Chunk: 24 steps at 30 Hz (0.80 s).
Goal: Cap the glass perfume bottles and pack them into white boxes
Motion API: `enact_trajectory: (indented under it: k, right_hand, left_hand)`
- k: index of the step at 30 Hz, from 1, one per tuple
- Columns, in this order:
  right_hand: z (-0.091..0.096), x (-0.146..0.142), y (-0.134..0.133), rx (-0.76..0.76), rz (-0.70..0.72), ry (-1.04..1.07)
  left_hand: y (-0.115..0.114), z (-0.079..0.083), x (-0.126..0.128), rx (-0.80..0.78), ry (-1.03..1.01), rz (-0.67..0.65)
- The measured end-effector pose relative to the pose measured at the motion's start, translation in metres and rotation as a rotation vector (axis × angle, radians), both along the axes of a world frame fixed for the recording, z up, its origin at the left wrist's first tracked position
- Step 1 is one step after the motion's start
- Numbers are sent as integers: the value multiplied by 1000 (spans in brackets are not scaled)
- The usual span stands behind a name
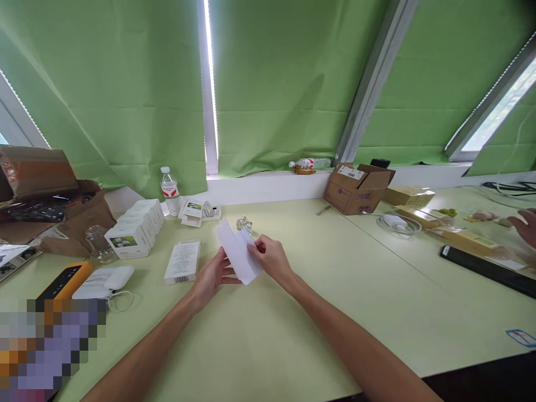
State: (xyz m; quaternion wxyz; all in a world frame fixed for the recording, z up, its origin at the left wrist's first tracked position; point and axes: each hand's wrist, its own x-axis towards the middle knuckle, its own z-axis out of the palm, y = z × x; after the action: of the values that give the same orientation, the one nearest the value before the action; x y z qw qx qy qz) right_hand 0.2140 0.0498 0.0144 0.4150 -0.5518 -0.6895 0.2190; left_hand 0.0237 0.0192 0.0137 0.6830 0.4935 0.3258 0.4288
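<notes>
A folded piece of white card is held up above the table between both hands. My left hand grips its left edge, thumb in front and fingers behind. My right hand pinches its right side. Just behind the card, a small shiny clear-and-gold object rests on the table; its kind is hard to make out. Left of my left hand lies a flat white box with printed text and a barcode. Further back, an opened white box sits beside a small tray with another shiny piece.
Several white boxes stand in a row at left, near a water bottle. An orange device and a white device lie closer. A cardboard box stands back right. Another person's hand shows at the right edge.
</notes>
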Motion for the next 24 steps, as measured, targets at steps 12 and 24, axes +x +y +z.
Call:
enact_trajectory:
  k: [12,24]
  right_hand:
    - [3,3,-4,105,90,-134]
    - [0,2,-2,104,78,-102]
  left_hand:
    - [-5,-2,1,47,108,86]
    - [-2,-2,-1,100,231,186]
